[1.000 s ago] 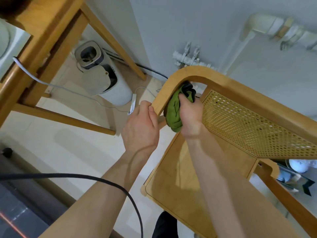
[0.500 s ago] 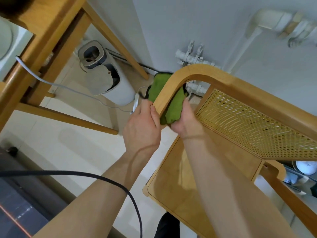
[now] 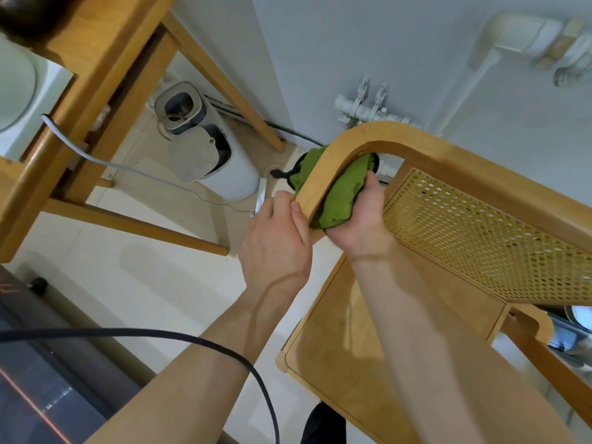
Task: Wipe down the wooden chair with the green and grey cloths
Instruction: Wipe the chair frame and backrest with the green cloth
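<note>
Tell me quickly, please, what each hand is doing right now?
Left hand: closed, gripping the chair frame.
Right hand: closed on the green cloth, pressing it against the inside of the frame.

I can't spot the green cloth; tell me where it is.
In the head view, the green cloth wraps the chair frame's curved corner, with the right hand pressing it on the inside, left of the cane back.

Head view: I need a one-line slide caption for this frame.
Both hands, left hand and right hand, work the green cloth around the wooden chair frame's curved corner.
</note>
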The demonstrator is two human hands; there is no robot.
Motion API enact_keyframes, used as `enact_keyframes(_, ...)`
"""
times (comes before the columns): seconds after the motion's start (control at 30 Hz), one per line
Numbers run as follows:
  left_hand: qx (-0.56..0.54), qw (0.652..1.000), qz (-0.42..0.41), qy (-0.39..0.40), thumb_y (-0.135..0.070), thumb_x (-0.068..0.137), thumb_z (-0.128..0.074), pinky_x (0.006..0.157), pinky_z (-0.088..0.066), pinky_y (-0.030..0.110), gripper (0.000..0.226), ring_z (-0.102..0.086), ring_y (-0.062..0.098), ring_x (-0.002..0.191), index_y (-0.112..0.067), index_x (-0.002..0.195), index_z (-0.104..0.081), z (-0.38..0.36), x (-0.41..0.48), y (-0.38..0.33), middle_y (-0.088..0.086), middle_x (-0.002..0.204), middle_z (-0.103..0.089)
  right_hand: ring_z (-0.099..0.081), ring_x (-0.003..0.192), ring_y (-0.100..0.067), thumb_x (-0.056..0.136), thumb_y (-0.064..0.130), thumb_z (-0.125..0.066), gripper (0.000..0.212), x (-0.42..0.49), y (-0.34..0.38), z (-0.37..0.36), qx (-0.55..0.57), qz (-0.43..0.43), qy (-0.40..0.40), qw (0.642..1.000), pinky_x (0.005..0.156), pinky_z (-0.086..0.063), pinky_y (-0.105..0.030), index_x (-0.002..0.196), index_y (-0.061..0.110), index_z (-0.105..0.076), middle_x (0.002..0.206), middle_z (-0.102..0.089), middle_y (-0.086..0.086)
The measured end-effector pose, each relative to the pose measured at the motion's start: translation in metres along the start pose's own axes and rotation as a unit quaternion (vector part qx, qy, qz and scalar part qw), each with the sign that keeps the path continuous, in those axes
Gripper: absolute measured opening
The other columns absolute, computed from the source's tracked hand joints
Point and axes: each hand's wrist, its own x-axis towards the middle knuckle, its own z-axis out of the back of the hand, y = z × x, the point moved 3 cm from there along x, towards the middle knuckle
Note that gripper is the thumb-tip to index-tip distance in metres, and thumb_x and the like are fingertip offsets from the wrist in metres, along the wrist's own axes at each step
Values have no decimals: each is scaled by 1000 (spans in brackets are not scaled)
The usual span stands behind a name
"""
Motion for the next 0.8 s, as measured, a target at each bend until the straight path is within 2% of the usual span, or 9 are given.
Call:
enact_keyframes(0.13, -3, 1000, 3, -2, -37, 101, -18, 61, -37, 34, 34, -50, 24, 77, -20, 99, -47, -1, 2, -1, -9, 88, -43, -58, 130, -33, 98, 50, -41, 53, 10, 14, -10, 64, 57, -47, 995, 111, -44, -51, 133, 17, -65, 140, -62, -13)
enact_keyframes(0.2, -10, 1000, 6, 5, -36, 102, -21, 63, -40, 36, 32, -53, 26, 80, -20, 100, -49, -3, 2, 2, -7, 90, -46, -60, 127, -33, 94, 48, -47, 51, -3, 2, -6, 5, 87, -66, 994, 109, -46, -50, 126, 14, -67, 136, -63, -15)
enact_keyframes(0.27, -46, 999, 18, 11, -33, 103, -27, 69, -42, 36, 29, -55, 24, 87, -19, 105, -52, -4, 3, 5, -5, 97, -51, -67, 110, -32, 91, 37, -54, 39, -24, -17, 9, -129, 122, -94, 980, 96, -55, -43, 113, 9, -70, 115, -72, -16)
enact_keyframes(0.37, -159, 985, 70, 21, -33, 103, -37, 84, -46, 34, 30, -53, 12, 98, -19, 123, -53, -4, 3, 9, -7, 114, -55, -64, 83, -16, 92, 21, -55, 10, -44, -36, 29, -294, 191, -119, 929, 71, -51, -28, 94, 21, -64, 90, -67, -1)
enact_keyframes(0.5, -211, 974, 82, 32, -33, 103, -40, 89, -41, 26, 32, -49, 2, 96, -23, 131, -53, -4, 3, 12, -12, 121, -57, -66, 97, -13, 88, 32, -54, 16, -10, -47, 43, -483, 272, -37, 832, 84, -52, -29, 101, 28, -62, 101, -70, 2)
enact_keyframes(0.57, -214, 974, 72, 23, -32, 103, -40, 87, -40, 23, 30, -50, -1, 88, -23, 128, -55, -5, 2, 14, -14, 117, -56, -67, 98, -19, 88, 38, -57, 25, 25, -47, 58, -554, 254, -47, 791, 84, -53, -35, 108, 26, -64, 107, -71, -1)
enact_keyframes(0.67, -214, 975, 56, 7, -33, 102, -40, 85, -41, 23, 29, -51, -9, 87, -23, 123, -58, -8, 3, 16, -14, 113, -58, -59, 64, -21, 94, 30, -54, 19, 70, -36, 79, -598, 185, -73, 776, 58, -46, -27, 102, 17, -66, 83, -68, -6)
enact_keyframes(0.73, -208, 977, 53, -1, -33, 102, -40, 83, -42, 24, 28, -51, -3, 85, -24, 121, -58, -8, 2, 14, -13, 112, -59, -56, 65, -20, 99, 21, -48, 18, 87, -25, 90, -658, 136, -130, 729, 52, -39, -24, 101, 14, -64, 79, -64, -5)
enact_keyframes(0.8, -212, 976, 56, -4, -33, 102, -41, 82, -42, 24, 26, -51, -6, 85, -26, 120, -59, -8, 3, 14, -14, 111, -59, -63, 72, -27, 95, 25, -50, 16, 88, -29, 91, -655, 114, -134, 735, 59, -48, -30, 93, 17, -63, 76, -63, -3)
